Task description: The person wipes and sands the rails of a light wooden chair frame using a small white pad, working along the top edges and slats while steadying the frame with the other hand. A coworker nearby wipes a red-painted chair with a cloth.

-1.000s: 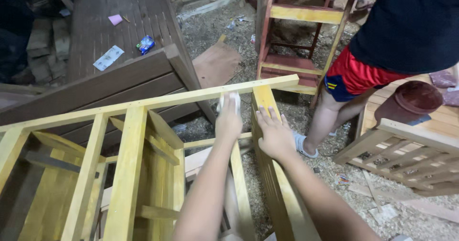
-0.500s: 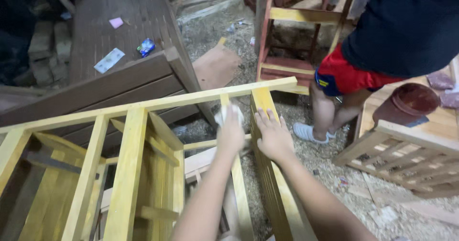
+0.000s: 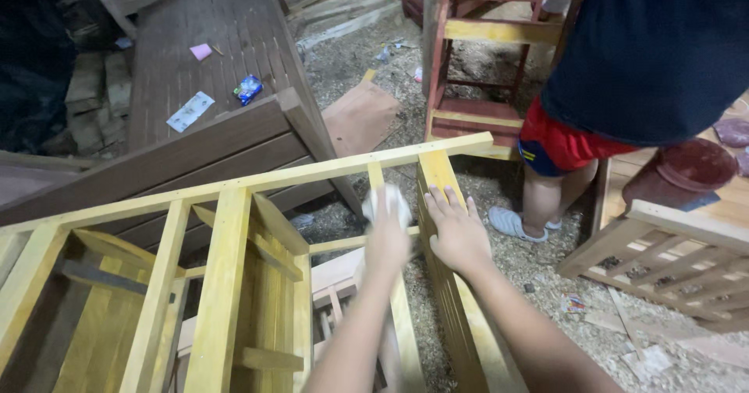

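Observation:
A yellow-stained wooden frame (image 3: 226,253) of rails and slats lies across the lower half of the head view. My left hand (image 3: 388,241) is closed around a white cloth (image 3: 388,200) and presses it on a narrow slat near the frame's top rail. Just to its right, my right hand (image 3: 456,233) rests flat, fingers spread, on the wide end board (image 3: 438,175) of the frame. Both forearms reach in from the bottom edge.
Another person in a dark shirt, red shorts (image 3: 566,143) and light sandals stands close at the right. A dark brown bench (image 3: 211,120) lies behind the frame, a red-and-yellow wooden piece (image 3: 476,50) beyond. A slatted piece (image 3: 671,253) and brown pot (image 3: 690,167) sit right; sawdust covers the floor.
The person on the right has stepped closer to the frame's end. My left hand with the cloth has slid slightly along the slat; my right hand stays flat on the end board.

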Action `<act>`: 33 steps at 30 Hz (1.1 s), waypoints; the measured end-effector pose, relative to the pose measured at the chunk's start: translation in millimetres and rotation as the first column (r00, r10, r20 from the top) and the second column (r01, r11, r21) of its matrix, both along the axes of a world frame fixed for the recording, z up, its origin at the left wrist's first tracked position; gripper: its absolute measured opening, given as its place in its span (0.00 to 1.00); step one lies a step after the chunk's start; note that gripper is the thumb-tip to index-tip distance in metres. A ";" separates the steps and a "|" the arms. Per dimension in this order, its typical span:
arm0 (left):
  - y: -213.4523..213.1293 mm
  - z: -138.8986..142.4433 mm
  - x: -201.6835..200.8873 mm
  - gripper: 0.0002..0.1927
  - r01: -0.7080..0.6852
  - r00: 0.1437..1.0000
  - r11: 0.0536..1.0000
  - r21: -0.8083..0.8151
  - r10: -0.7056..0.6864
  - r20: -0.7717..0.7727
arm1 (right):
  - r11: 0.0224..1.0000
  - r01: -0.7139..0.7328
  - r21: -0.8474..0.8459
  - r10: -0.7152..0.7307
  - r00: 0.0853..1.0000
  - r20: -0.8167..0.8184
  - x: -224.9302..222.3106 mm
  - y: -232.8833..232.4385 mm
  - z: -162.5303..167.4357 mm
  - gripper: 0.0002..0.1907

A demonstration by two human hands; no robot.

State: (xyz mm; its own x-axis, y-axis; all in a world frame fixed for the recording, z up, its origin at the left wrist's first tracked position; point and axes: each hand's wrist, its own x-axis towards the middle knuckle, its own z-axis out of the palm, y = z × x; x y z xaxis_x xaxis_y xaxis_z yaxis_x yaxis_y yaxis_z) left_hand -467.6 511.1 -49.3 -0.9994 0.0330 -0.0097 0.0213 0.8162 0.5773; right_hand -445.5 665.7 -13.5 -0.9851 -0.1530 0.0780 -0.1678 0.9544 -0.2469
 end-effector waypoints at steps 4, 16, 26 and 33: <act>-4.4 -24.8 106.8 0.44 0.123 0.972 0.991 -0.049 -0.130 -0.195 | 1.000 -0.010 0.018 0.010 1.000 -0.028 -2.7 -1.9 -0.7 0.42; 17.8 2.7 -13.2 0.21 -0.230 0.973 0.956 0.182 0.231 0.018 | 0.999 -0.005 -0.044 0.002 0.998 -0.066 3.3 2.1 -5.4 0.42; 18.6 -2.5 -22.7 0.18 -0.159 0.986 0.967 -0.196 0.147 -0.077 | 0.998 0.018 -0.061 -0.023 0.996 -0.088 1.1 -2.2 -6.0 0.39; 15.8 -4.9 59.1 0.22 -0.071 0.916 0.996 0.054 0.087 -0.392 | 0.999 0.027 -0.046 -0.027 1.000 0.010 3.3 -1.9 5.1 0.42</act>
